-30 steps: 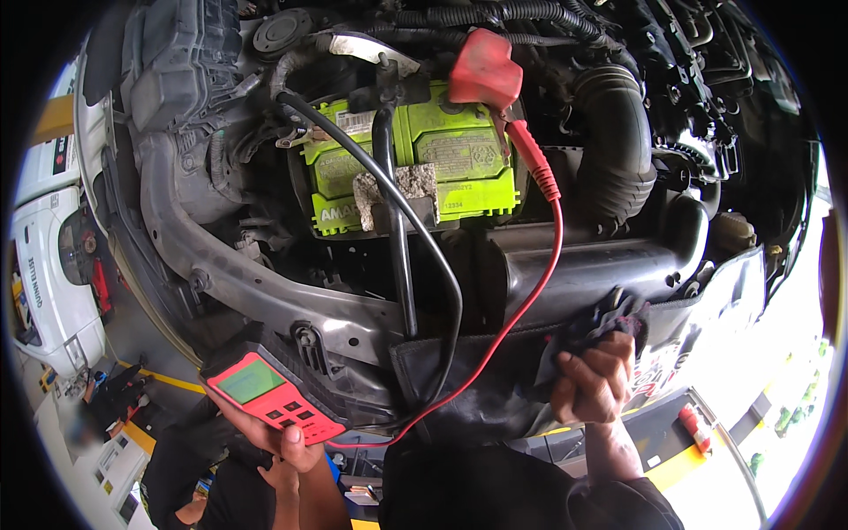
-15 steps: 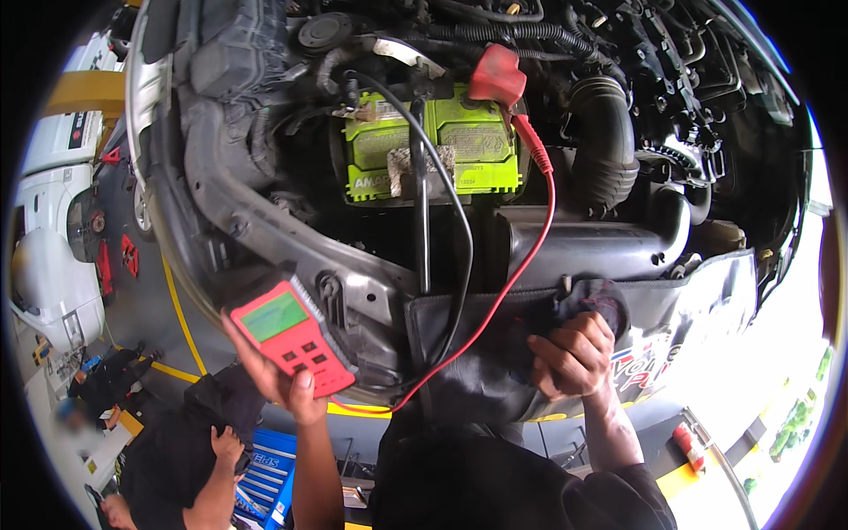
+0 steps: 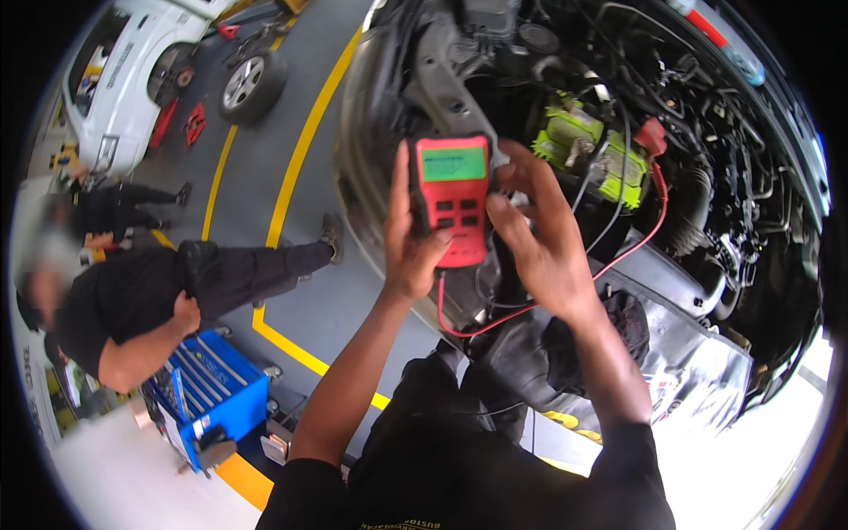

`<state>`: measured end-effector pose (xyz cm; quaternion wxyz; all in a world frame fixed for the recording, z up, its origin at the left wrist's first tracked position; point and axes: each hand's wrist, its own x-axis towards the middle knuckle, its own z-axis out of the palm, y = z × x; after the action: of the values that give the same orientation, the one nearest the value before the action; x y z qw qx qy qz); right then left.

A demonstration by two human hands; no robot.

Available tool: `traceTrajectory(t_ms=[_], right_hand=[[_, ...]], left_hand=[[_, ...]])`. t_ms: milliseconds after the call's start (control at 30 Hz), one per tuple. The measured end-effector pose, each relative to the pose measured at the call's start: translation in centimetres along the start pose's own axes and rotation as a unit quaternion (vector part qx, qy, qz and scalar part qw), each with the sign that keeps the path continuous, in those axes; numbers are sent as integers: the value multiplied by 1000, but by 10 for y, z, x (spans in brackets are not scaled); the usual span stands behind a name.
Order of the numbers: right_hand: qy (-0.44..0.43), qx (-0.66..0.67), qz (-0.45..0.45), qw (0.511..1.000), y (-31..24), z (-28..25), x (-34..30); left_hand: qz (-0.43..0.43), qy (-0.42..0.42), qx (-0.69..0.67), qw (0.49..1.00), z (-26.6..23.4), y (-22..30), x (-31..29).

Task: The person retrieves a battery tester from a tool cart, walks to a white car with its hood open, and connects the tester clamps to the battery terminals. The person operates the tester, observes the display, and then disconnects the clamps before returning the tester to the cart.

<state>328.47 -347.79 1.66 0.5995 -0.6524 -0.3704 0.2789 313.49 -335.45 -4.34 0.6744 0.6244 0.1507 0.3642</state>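
A red handheld battery tester (image 3: 463,238) with a lit green screen and dark buttons is in my left hand (image 3: 409,261). My left thumb lies on its front near the buttons. At the tester's right edge is my right hand (image 3: 549,243), open with fingers apart and bent; whether it touches the case I cannot tell. From the tester a red cable (image 3: 658,216) loops right to a red clamp (image 3: 651,137) at the lime-green car battery (image 3: 579,141). Black cable also runs by the battery. Beyond my right forearm, a dark bundle of cloth (image 3: 625,322) rests on the black fender cover (image 3: 676,353).
The open engine bay (image 3: 707,168) fills the right side. At left, a person in dark clothes (image 3: 132,300) stands beside a blue tool cart (image 3: 221,380). A loose wheel (image 3: 253,87) lies near a white vehicle (image 3: 132,79); yellow lines (image 3: 300,168) mark the grey floor.
The view has swung left, bringing the wheel and tool cart further in. My right hand has left the dark cloth and come up beside the tester, which stands more upright in view.
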Motion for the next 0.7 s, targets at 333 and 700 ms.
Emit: traceTrajectory(t_ms=[333, 700], right_hand=[[-141, 233, 49, 961, 46, 22, 10], [-149, 250, -8, 957, 48, 20, 6]], left_hand=[[66, 20, 27, 997, -2, -2, -8], [93, 40, 122, 987, 6, 0, -10]])
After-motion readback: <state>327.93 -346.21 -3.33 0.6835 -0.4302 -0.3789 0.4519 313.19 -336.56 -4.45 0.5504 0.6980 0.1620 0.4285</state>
